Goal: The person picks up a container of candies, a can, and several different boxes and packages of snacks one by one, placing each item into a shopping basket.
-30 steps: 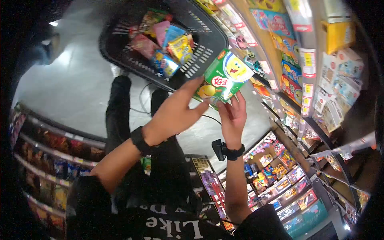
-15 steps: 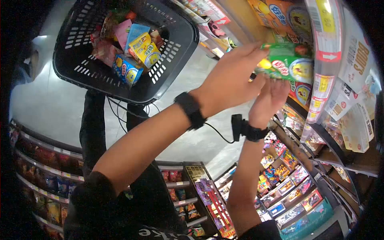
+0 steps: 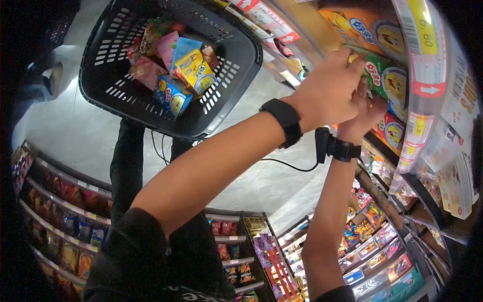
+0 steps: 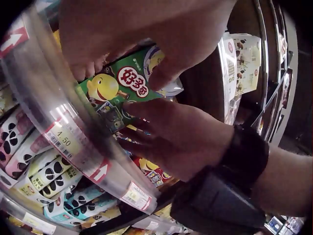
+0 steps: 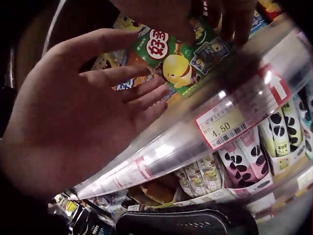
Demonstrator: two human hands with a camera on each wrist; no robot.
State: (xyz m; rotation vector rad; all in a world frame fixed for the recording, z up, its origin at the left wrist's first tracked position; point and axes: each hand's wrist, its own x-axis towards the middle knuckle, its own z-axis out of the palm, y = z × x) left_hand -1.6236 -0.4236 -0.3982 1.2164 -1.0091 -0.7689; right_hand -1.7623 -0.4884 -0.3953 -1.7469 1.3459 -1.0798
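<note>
A green snack box [image 3: 385, 80] with a cartoon face lies in the shelf row between an orange box [image 3: 367, 30] and a red one [image 3: 391, 130]. My left hand [image 3: 327, 88] reaches over it; in the left wrist view its thumb and curled fingers are on opposite sides of the green box [image 4: 128, 83]. Beneath, my right hand [image 3: 363, 116] extends fingers along the box's lower edge. In the right wrist view, the right hand [image 5: 83, 98] has its fingers extended beside the box [image 5: 164, 61], and part of the box is covered by the left hand.
A black basket [image 3: 229, 103] with several snack packs, including a yellow box [image 3: 195, 70] and a blue box [image 3: 172, 95], stands at the upper left. A clear shelf edge with price tags [image 3: 423, 48] runs beside the hands. More stocked shelves [image 3: 70, 221] are at lower left.
The green box has gone from near the basket rightward into the shelf row, with both hands moving along. The right hand's fingers now lie lower on it. The basket's place in view has shifted left.
</note>
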